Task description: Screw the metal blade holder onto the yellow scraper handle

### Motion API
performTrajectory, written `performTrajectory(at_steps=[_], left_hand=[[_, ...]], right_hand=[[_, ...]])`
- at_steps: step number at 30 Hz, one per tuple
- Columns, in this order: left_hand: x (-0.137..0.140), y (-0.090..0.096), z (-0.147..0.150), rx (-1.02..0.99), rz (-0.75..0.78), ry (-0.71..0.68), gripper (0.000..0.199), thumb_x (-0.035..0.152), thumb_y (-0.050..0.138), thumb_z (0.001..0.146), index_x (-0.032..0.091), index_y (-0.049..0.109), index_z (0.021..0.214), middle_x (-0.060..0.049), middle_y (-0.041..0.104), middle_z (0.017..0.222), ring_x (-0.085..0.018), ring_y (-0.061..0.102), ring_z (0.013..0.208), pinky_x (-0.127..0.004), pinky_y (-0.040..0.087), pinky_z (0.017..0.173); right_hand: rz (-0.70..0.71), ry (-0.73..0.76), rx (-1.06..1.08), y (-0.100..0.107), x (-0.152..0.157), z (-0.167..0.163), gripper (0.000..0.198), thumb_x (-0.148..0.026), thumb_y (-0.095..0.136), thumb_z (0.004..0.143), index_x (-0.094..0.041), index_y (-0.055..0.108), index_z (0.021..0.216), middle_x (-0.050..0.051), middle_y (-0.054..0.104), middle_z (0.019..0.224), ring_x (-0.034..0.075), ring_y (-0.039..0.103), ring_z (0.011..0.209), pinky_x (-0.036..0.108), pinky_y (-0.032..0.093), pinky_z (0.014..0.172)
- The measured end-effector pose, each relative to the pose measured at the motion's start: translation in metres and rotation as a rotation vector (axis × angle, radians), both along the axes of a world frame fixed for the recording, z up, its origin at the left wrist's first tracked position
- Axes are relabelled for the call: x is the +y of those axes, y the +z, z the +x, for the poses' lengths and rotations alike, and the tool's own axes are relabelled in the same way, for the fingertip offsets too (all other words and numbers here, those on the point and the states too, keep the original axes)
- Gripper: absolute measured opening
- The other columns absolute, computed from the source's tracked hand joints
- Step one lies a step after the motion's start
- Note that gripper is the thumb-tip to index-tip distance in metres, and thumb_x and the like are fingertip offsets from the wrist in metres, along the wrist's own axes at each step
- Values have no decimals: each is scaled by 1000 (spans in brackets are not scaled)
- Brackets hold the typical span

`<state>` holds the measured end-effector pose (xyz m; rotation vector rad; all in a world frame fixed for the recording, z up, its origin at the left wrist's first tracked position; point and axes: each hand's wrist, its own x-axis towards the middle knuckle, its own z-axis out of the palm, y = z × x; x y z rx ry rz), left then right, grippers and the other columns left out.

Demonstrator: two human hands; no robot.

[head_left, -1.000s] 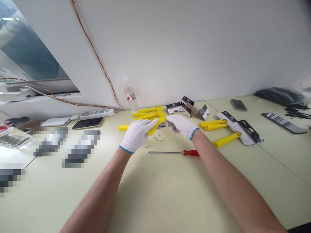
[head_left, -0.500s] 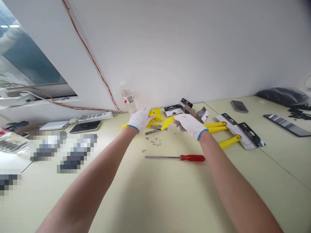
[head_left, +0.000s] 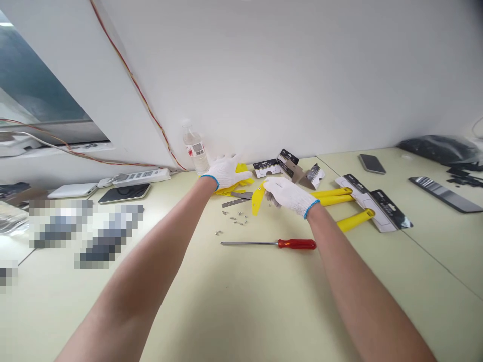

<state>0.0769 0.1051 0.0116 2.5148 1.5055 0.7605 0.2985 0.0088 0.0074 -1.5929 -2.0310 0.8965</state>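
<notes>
Stretching across the view, a pale yellow-green table [head_left: 241,301] carries everything. Both forearms reach far over it toward the white wall. Off to the right lie a dark plastic bag [head_left: 437,148] and several black-and-white packaging cards [head_left: 372,203], two of them under long yellow handles [head_left: 334,197]. A clear water bottle [head_left: 193,148] stands against the wall beside the left hand [head_left: 225,171], which wears a white knit glove and rests palm down, fingers spread, on a heap of yellow plastic parts [head_left: 234,185]; whether it pinches any of them cannot be told from here. The right hand [head_left: 289,195], gloved the same way, has its fingers curled around the end of a single yellow scraper piece [head_left: 258,198], which hangs tilted just above the tabletop between the two hands. A red-handled screwdriver [head_left: 279,244] lies flat nearer the camera, shaft pointing left, well apart from both hands. A thin metal blade [head_left: 234,202] lies just beside the heap. Smallest of all, loose screws [head_left: 236,218] are scattered on the table between blade and screwdriver.
</notes>
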Motion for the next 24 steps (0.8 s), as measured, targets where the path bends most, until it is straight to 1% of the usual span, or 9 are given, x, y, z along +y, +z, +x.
performTrajectory(at_steps=[2,6,8,10,13,16,18,20,24], left_hand=[[-22,4,-9,-38,-54,-28,43,46,56,93,20,67,126,-10,71,118,-26,64,107,-38,51,91],[-78,5,-30,-269,-623,-290,35,48,56,91,20,75,99,-6,74,92,-20,71,81,-30,56,71],[-99,2,-37,-403,-667,-299,26,43,66,85,19,74,92,-5,74,87,-18,71,78,-29,58,72],[-111,-5,-40,-557,-679,-225,22,39,71,82,18,71,89,-5,73,83,-19,73,79,-30,60,73],[-115,-16,-39,-912,-649,-87,25,36,71,84,16,67,99,-9,74,105,-20,74,96,-33,60,88],[-115,-23,-35,-1093,-680,-101,30,34,71,86,17,62,109,-11,71,119,-19,72,103,-35,58,95],[-115,-24,-37,-1052,-682,-97,31,36,70,87,18,62,112,-11,71,120,-19,72,104,-34,59,93],[-115,-22,-42,-897,-658,-70,32,44,65,90,18,67,109,-10,73,116,-19,72,101,-32,60,86],[-112,-15,-58,-527,-619,-68,39,53,56,92,18,73,87,-7,76,92,-16,71,78,-29,59,72]], right_hand=[[23,32,-3,2,0,-9,42,-48,45,106,-11,62,111,8,62,98,10,55,78,22,50,72],[69,111,-34,5,2,-32,40,-45,43,106,-12,64,100,6,63,87,9,48,70,19,41,66],[92,126,-50,8,0,-43,36,-43,45,105,-12,63,100,5,63,87,10,49,73,19,41,69],[118,104,-58,11,-3,-51,36,-43,44,106,-12,62,102,6,64,91,11,51,79,20,42,74],[135,55,-71,15,-13,-57,41,-48,40,107,-12,62,107,9,65,100,14,54,84,23,43,80],[95,54,-77,17,-22,-59,43,-50,41,105,-13,62,106,10,65,98,13,56,80,23,43,75],[69,62,-79,18,-24,-58,41,-48,40,105,-13,63,104,9,66,95,12,56,75,22,42,70],[60,61,-87,20,-24,-55,38,-45,42,105,-13,63,99,7,65,93,10,54,71,21,40,65],[73,54,-107,24,-20,-46,31,-44,56,98,-15,62,90,5,64,87,10,50,70,20,35,61]])
